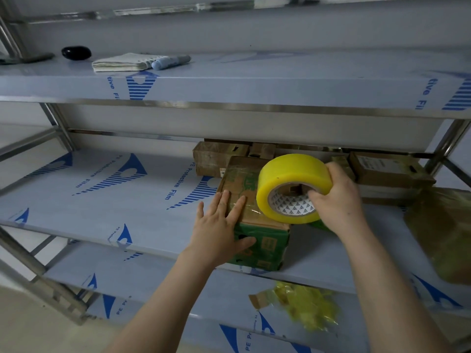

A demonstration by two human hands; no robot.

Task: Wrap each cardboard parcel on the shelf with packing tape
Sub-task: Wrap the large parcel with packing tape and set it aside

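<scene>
A brown and green cardboard parcel (265, 244) stands at the front of the middle shelf (114, 200), its top glossy with tape. My left hand (219, 228) lies flat on the parcel's top left edge, fingers straight, thumb against the green front face. My right hand (336, 200) grips a large yellow roll of packing tape (288, 174) just above the parcel's right side, thumb hooked into the core. Behind stand more cardboard parcels: one at the back (216, 157) and one at the right (387, 169).
The top shelf holds a notepad (119, 62), a blue marker (170, 62) and a black oval object (76, 53). A brownish plastic bag (443, 233) sits at the right of the middle shelf. Crumpled yellow tape scraps (305, 304) lie on the lower shelf.
</scene>
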